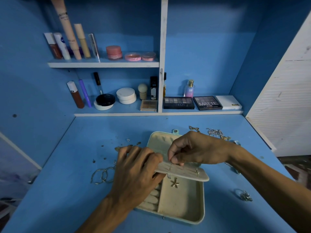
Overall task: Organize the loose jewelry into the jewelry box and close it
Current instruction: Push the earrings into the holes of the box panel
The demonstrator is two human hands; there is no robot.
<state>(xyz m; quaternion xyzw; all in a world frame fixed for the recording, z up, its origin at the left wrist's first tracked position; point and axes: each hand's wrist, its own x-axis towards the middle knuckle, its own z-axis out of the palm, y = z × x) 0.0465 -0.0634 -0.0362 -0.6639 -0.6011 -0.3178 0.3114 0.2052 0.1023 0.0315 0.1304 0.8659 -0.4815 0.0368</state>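
A pale green jewelry box (200, 214) lies open on the blue desk, cream inside. A gold starfish earring (174, 182) rests in its large compartment beside the ring rolls (152, 197). My left hand (134, 172) grips the left end of the cream earring panel (188, 173) raised over the box. My right hand (193, 149) pinches something small at the panel's top edge; what it is cannot be made out. Loose hoop earrings (102, 175) and small studs (104, 151) lie left of the box. Silver and gold chains (215, 132) lie at the back right, a ring (244, 195) at the right.
Shelves behind the desk carry makeup: tubes (72, 39), pots (126, 95), eyeshadow palettes (207, 102) and a perfume bottle (189, 89). A white slatted panel (282, 105) stands at the right. The desk's left edge drops off near my left forearm.
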